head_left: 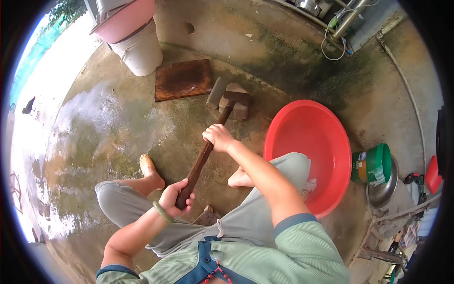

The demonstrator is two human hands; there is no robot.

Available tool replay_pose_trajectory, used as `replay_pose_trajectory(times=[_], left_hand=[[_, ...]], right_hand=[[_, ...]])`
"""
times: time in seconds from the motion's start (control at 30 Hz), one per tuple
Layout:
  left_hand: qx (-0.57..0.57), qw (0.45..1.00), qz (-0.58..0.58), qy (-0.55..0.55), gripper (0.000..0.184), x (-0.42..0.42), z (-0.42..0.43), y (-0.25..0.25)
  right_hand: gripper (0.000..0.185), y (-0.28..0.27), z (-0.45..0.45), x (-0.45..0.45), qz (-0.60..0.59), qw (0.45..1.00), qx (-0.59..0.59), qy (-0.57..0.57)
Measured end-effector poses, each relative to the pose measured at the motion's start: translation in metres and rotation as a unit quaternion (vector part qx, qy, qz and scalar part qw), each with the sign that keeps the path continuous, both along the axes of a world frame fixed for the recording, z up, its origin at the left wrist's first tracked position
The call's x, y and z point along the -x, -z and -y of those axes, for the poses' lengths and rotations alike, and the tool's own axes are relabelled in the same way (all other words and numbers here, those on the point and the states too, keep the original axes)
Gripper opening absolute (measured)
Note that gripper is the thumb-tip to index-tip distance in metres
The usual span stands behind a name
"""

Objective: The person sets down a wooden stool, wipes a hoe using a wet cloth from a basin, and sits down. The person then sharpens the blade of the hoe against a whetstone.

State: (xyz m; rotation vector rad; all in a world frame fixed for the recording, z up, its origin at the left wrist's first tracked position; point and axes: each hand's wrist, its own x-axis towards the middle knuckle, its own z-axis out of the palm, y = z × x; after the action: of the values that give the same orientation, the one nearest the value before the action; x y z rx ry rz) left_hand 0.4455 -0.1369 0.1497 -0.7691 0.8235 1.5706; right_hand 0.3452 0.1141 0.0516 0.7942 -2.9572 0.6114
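Observation:
My left hand [176, 197], below a green bangle, is closed around the lower end of a long dark wooden handle [201, 160]. Higher on the same handle, my right hand [218, 137] is wrapped around it. The handle slants up and away from me to a blocky brown head or stone. Around that end lie a grey stone block [240, 111] and a flat grey slab-like piece [217, 93]. Where the tool's head ends and the stone begins, I cannot make out, nor its exact kind.
A large red basin [343, 156] stands right of my knee, beside a green bucket [379, 163] and metal bowl [384, 195]. A dark wooden board [183, 79] lies ahead on the wet concrete floor [99, 142]. White buckets [142, 49] and a pink basin [130, 21] are stacked far left.

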Motion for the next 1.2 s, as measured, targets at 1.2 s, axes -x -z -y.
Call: replay_pose_trajectory(times=[1.2], left_hand=[[0.001, 1.0, 0.02, 0.014, 0.034, -0.04, 0.044, -0.018]], right_hand=[[0.019, 0.001, 0.033, -0.052, -0.066, 0.996, 0.05, 0.019]])
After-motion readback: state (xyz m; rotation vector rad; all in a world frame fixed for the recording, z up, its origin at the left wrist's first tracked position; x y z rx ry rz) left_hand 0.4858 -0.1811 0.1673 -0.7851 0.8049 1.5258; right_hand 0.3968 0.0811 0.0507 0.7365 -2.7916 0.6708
